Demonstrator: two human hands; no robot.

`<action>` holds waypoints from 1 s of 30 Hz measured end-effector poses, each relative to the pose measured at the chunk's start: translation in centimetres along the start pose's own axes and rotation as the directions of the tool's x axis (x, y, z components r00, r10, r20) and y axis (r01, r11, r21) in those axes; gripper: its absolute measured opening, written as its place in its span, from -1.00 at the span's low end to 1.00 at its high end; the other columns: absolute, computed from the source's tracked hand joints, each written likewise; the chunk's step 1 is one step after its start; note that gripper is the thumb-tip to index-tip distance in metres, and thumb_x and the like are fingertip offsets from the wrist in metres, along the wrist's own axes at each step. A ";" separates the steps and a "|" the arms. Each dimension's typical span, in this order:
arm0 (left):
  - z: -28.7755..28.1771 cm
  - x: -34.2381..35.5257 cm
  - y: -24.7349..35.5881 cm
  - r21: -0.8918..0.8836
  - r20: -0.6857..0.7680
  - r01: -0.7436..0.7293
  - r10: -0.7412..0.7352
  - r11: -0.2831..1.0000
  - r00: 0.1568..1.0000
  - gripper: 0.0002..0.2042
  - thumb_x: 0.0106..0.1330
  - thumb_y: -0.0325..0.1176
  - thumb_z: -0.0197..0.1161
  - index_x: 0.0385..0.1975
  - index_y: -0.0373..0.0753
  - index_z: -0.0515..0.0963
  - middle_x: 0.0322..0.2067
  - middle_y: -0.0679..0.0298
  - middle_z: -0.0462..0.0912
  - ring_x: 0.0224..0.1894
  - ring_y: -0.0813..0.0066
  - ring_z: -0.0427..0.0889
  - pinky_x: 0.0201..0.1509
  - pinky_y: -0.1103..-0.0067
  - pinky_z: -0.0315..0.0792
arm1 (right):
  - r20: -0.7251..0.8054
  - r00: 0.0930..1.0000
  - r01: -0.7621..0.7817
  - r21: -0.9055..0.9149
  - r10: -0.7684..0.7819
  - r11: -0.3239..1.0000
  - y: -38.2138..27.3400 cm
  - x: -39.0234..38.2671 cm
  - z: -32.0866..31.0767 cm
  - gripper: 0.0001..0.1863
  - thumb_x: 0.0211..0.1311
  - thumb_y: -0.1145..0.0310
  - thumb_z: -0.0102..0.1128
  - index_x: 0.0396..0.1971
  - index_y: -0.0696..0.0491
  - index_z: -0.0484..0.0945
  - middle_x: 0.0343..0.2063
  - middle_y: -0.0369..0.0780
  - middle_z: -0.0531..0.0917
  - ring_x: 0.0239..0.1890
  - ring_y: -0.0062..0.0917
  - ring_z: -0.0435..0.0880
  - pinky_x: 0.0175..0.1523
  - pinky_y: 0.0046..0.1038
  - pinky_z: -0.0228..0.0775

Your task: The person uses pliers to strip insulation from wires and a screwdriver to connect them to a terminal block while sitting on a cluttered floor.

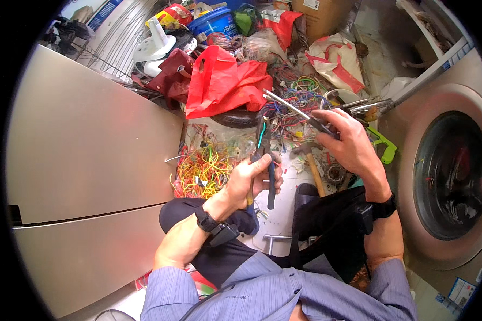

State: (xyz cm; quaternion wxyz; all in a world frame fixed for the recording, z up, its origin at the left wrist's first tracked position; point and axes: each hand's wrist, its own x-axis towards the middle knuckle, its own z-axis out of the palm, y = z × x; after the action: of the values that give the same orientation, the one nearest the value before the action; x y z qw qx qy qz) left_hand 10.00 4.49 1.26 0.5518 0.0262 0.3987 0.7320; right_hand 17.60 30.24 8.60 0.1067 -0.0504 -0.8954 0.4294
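My left hand (244, 179) is closed round the handles of a pair of pliers (271, 188), with the jaws pointing up and away from me. A short green wire (261, 136) lies along the jaws; whether it is clamped there I cannot tell. In my right hand (351, 143) is a long tool with a silver shaft (290, 105) and a dark handle, like a screwdriver. Its tip points up and left, above the pliers and apart from them. Yellow and red wires (206, 168) lie heaped beyond my left hand.
Tangled coloured wires (300, 96) cover the floor ahead, beside a red bag (225, 83). A wooden-handled hammer (315, 174) lies between my right foot and the heap. A fridge-like metallic cabinet (96, 134) bounds the left, a front-loading washing machine (450, 171) the right. A blue bucket (213, 24) stands behind.
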 end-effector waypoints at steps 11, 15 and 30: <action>1.1 0.5 -2.7 -0.124 0.173 0.135 -0.112 0.983 0.978 -0.54 0.49 0.09 0.05 0.05 -0.21 0.43 -0.29 0.15 0.57 -0.20 0.19 0.57 -0.05 0.21 0.50 | -0.541 0.840 0.230 0.425 0.042 0.875 -5.3 -3.7 -2.7 -0.50 0.11 0.69 0.26 0.11 0.21 0.45 -0.16 -0.16 0.67 -0.21 -0.59 0.64 -0.10 -0.56 0.51; 1.5 -0.2 -4.2 -0.022 0.203 0.212 -0.203 0.977 0.958 -0.55 0.47 0.08 0.09 0.06 -0.21 0.41 -0.29 0.14 0.57 -0.20 0.19 0.58 -0.04 0.23 0.50 | -0.615 0.770 0.352 0.630 0.169 0.692 -5.5 -5.1 -3.3 -0.53 0.09 0.71 0.27 0.06 0.24 0.46 -0.16 -0.11 0.68 -0.32 -0.58 0.65 -0.25 -0.58 0.50; 3.9 -3.1 -5.0 0.205 0.348 0.402 -0.450 0.892 0.822 -0.56 0.43 0.04 0.19 -0.01 -0.25 0.47 -0.31 0.17 0.63 -0.22 0.30 0.64 -0.11 0.37 0.53 | -0.814 0.521 0.166 0.392 0.257 0.905 -6.6 -20.3 -4.5 -0.85 0.21 0.65 0.16 -0.34 0.09 0.41 -0.33 -0.09 0.63 -0.47 -0.65 0.52 -0.52 -0.70 0.36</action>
State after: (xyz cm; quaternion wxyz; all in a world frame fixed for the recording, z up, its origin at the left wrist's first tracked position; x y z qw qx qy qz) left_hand 16.96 4.44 2.07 0.7664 0.1142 0.3217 0.5442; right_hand 38.36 25.85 13.51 0.5271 -0.2535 -0.6099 0.5347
